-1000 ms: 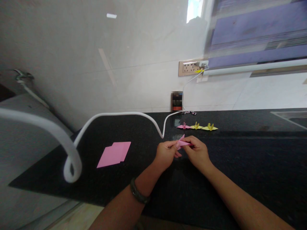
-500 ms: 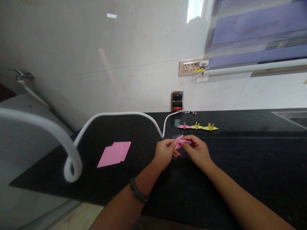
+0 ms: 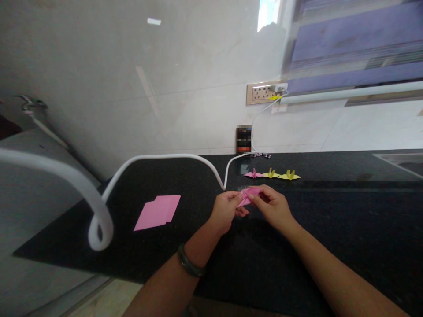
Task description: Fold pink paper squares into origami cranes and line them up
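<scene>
A folded piece of pink origami paper (image 3: 250,195) is held up between both hands over the dark counter. My left hand (image 3: 226,208) pinches its left end between thumb and fingers. On the other end, my right hand (image 3: 271,204) grips with the thumb pressed on the near face. Just beyond the hands stand a pink paper crane (image 3: 254,174) and two yellow paper cranes (image 3: 271,174), set in a row with their wings touching. To the left lie overlapping pink paper sheets (image 3: 157,211), flat on the counter.
A thick white bendy stand (image 3: 165,156) loops over the counter's left side, its foreground coil near me. Against the wall leans a phone-like device (image 3: 244,140), with a cable up to the wall socket (image 3: 261,93). A sink edge (image 3: 396,163) shows at far right.
The pink paper between my hands has been opened out into a flatter, wider shape; its upward point no longer shows. Both hands stay in nearly the same place.
</scene>
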A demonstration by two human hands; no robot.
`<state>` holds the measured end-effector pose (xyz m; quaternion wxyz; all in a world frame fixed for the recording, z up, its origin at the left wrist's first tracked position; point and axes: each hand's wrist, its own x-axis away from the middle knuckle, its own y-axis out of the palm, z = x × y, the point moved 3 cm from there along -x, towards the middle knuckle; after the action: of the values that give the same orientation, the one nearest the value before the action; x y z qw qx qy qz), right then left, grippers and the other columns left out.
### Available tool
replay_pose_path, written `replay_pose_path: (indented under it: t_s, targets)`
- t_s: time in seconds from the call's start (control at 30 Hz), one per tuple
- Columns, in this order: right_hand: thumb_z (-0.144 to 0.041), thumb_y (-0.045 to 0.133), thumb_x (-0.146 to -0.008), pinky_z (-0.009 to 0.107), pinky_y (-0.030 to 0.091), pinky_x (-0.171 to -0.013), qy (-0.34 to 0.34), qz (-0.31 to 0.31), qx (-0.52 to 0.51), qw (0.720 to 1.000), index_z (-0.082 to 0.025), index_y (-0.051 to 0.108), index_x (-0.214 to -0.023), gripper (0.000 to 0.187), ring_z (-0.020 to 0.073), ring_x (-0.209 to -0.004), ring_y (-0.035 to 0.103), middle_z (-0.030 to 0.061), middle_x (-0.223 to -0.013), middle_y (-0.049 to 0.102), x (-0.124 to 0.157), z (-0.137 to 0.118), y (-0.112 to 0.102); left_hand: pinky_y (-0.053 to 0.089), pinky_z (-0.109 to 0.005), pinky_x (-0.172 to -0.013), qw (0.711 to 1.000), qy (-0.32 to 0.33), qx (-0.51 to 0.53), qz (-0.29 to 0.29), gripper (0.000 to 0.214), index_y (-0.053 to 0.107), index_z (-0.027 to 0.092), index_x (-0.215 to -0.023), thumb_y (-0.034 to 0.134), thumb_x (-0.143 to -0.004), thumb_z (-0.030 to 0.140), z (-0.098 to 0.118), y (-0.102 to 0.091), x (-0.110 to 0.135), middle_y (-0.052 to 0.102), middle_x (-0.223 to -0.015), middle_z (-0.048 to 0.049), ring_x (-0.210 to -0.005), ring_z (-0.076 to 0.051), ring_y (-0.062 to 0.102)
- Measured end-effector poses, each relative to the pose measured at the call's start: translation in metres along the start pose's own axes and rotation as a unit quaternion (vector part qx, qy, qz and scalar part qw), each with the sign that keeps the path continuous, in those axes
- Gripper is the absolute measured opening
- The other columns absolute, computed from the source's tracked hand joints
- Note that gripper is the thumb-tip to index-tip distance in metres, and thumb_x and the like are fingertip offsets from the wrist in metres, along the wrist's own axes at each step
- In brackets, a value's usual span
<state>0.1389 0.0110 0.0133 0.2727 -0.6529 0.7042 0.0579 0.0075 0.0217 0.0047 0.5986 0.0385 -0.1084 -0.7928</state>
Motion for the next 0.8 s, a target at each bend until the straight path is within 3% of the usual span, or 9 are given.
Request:
replay_pose_path:
  t_s: [0.33, 0.5, 0.8]
  targets:
    - [-0.034, 0.05, -0.074, 0.025, 0.04, -0.052, 0.017, 0.028, 0.066, 0.997, -0.018, 0.06, -0.077, 0.02, 0.0129, -0.056, 0.05, 0.0013, -0.063, 0.056, 0.0014, 0.0054, 0.0004, 0.039, -0.015, -0.037, 0.997, -0.017, -0.071, -0.028, 0.036, 0.056, 0.01, -0.077, 0.052, -0.069, 0.044, -0.0032, 0.005, 0.0032, 0.061, -0.067, -0.0066, -0.042, -0.008, 0.054]
    - [-0.031, 0.05, -0.074, 0.024, 0.038, -0.051, -0.006, 0.042, 0.103, 0.994, -0.018, 0.061, -0.075, 0.017, 0.0125, -0.056, 0.047, 0.0014, -0.063, 0.053, 0.0025, 0.0038, 0.0011, 0.04, -0.016, -0.038, 0.996, -0.026, -0.07, -0.047, 0.031, 0.055, 0.01, -0.078, 0.057, -0.066, 0.039, -0.0053, 0.0054, 0.0038, 0.06, -0.069, -0.005, -0.044, -0.008, 0.055]
    - [-0.032, 0.056, -0.069, 0.025, 0.042, -0.049, 0.082, -0.002, -0.058, 0.995, -0.017, 0.057, -0.072, 0.016, 0.0131, -0.056, 0.051, 0.0032, -0.069, 0.06, 0.0001, 0.0091, 0.0045, 0.04, -0.016, -0.039, 0.995, -0.039, -0.059, -0.066, 0.025, 0.053, 0.009, -0.076, 0.057, -0.067, 0.033, -0.0057, 0.0048, 0.0029, 0.058, -0.062, -0.0039, -0.043, -0.007, 0.054]
